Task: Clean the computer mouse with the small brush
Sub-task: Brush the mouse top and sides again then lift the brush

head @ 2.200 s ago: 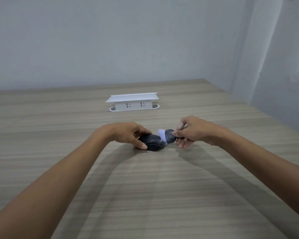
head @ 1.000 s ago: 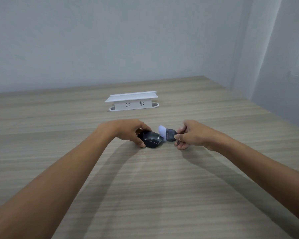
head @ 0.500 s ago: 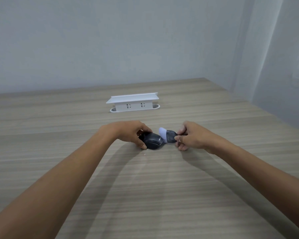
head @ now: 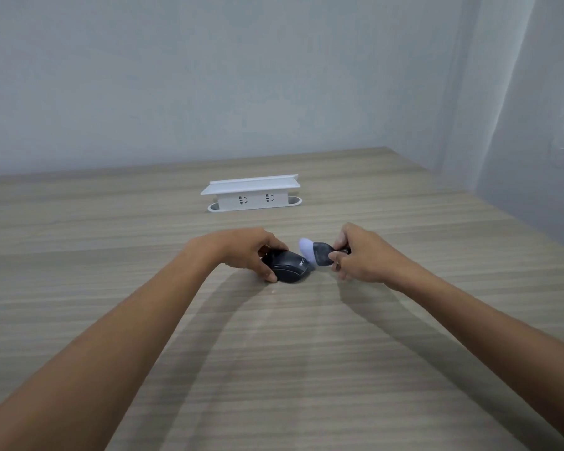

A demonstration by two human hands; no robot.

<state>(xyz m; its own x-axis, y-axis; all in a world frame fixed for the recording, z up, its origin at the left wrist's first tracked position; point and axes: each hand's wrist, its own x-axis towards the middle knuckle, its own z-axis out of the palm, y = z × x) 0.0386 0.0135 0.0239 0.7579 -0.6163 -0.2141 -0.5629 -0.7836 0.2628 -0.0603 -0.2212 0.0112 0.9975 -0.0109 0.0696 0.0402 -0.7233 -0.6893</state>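
The computer mouse (head: 288,269) is being steadied on the wooden counter (head: 274,369), roughly at the middle of the view, with the white socket block (head: 251,194) standing well apart at twelve o'clock from it. The left hand (head: 248,250) is being kept curled over the mouse's nine o'clock side; its fingers (head: 269,275) are being pressed against the dark shell, thumb at the near edge, the others hidden behind the top.

The small brush (head: 316,255) is being held at the mouse's three o'clock by the right hand (head: 360,258), whose fingers (head: 334,255) are being pinched together on the dark handle end. The pale bristle tuft is being pointed toward ten o'clock and appears to be touching, or lying just beside, the mouse's far right flank; true contact cannot be told.

The mouse is judged to be light, rigid and smooth-shelled, so it is likely to be pushed along the counter unless it is being clamped at both flanks, away from the buttons and wheel. The brush is judged to be very light, with soft yielding bristles; it is best taken by the stiff handle close to the ferrule, so that pressure is being governed finely. Seams and the wheel slot are probably being left for gentle, short strokes.
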